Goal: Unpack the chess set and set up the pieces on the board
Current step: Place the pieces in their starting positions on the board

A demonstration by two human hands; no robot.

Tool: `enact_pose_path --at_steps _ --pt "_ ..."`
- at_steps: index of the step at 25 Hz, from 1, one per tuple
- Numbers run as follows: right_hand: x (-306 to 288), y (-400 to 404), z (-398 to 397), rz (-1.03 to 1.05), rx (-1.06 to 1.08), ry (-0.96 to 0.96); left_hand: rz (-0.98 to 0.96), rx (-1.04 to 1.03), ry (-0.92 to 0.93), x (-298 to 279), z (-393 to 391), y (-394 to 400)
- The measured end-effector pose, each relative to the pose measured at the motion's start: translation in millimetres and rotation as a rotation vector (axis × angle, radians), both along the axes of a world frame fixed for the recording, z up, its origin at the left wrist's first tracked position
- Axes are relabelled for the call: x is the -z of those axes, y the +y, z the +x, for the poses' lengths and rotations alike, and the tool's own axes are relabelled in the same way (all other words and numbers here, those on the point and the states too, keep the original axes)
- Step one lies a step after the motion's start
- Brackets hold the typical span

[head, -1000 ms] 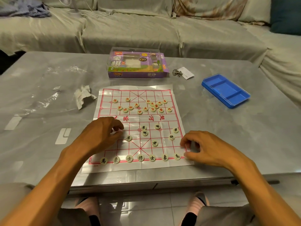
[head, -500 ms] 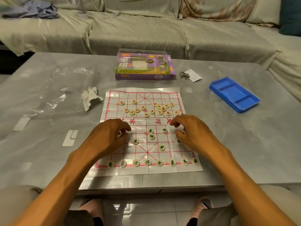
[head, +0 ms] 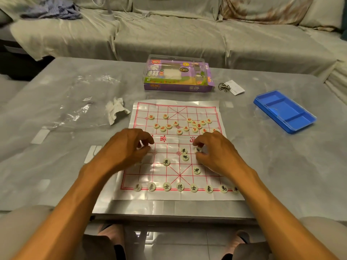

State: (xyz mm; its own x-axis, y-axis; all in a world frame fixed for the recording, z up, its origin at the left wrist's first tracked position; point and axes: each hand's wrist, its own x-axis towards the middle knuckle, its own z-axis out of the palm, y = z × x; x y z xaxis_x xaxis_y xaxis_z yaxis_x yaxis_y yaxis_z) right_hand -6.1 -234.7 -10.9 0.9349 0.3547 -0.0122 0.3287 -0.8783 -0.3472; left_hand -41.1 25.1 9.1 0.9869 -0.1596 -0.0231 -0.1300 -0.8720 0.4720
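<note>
Risk notes, biggest item down. Table: smooth and glossy, so little friction is expected under anything thin. Board sheet: a creased, shiny film lying at table centre, its 6 o'clock edge near the table's front edge; a drag from either forearm is likely to shift it and knock every placed piece off its point. Purple game box is parked at 12 o'clock of the sheet, blue tray at 2 o'clock, crumpled tissue at 10 o'clock; all are clear of the work area. Left hand: curled at the sheet's 9 o'clock side, fingertips drawn together near the river line; whether a piece is held cannot be told. Right hand: at 3 o'clock of centre, thumb and fingers pinched on a black-marked piece. Back rank: eight black-marked discs are seen lined along the 6 o'clock line, the 7 o'clock end partly blurred; a sleeve-free wrist sweep could still scatter them. Red-marked pieces: bunched unsorted toward 12 o'clock, some touching, so one nudge is judged enough to move several. Loose black-marked discs sit mid-board just beside the right hand's fingertips; a knock during the lift is the most probable fault. Small flat discs are hard to pinch, so a slip or flip is possible.
</note>
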Motion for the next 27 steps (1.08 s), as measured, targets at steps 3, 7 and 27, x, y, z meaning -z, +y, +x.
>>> enact_pose_path --at_steps 3,7,27 --pt "-11.0 25.6 -22.3 0.134 -0.058 0.022 -0.003 -0.066 0.097 -11.8 -0.2 27.7" --pt "-11.0 85.3 -69.7 0.265 -0.26 -0.028 0.044 -0.085 0.115 -10.9 -2.9 32.5" --pt "26.6 139.7 -101.5 0.135 -0.287 -0.292 0.01 -0.108 -0.008 -7.8 -0.5 28.6"
